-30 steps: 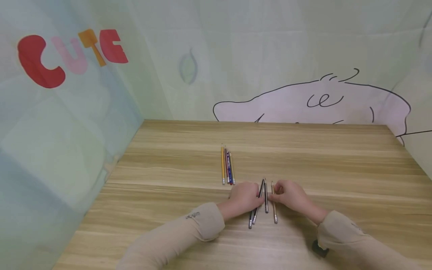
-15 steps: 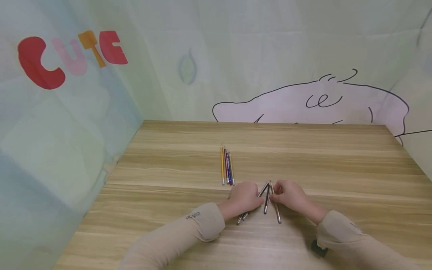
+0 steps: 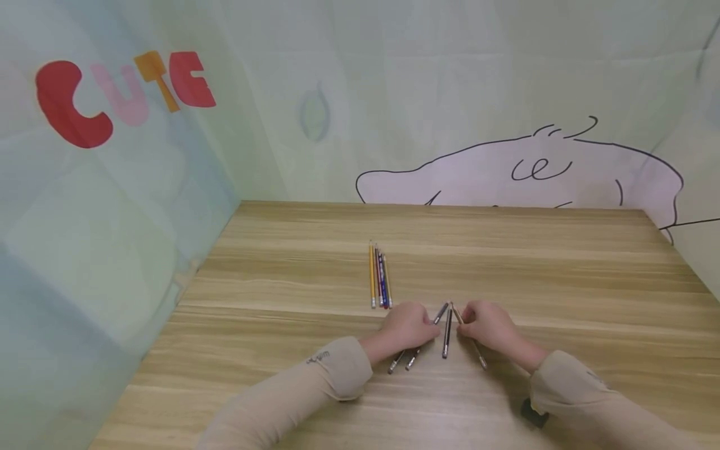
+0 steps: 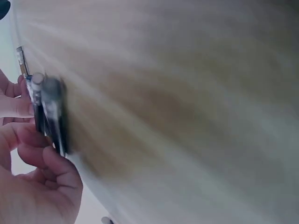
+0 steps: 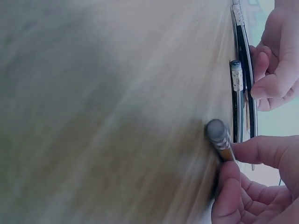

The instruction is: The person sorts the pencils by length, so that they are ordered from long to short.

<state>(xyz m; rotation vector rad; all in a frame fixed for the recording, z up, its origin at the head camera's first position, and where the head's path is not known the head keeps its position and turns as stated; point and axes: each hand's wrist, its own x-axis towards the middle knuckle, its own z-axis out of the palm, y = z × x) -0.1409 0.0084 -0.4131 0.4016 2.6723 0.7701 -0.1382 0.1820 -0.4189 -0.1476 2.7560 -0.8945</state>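
Near the table's middle, my left hand (image 3: 406, 327) grips two dark pencils (image 3: 412, 359); their eraser ends stick out toward me, splayed to the left. A tan pencil (image 3: 480, 356) is pinched between thumb and fingers of my right hand (image 3: 490, 326), slanting out to the right. Between the hands lies another dark pencil (image 3: 447, 334), nearly upright in the head view and touched by neither hand there. The tips converge at the far end, so the pencils fan out. From the right wrist, the tan pencil's eraser (image 5: 216, 129) shows close up.
Beyond my left hand, several pencils lie side by side, among them a yellow pencil (image 3: 372, 275) and a blue patterned pencil (image 3: 383, 278). A black object (image 3: 533, 414) sits under the right cuff. Printed cloth (image 3: 315, 162) hangs behind the wooden table (image 3: 292, 262).
The eraser ends of the left pencils have swung left and the tan pencil's eraser end has swung right. The tips have come together. My right hand has shifted slightly right.
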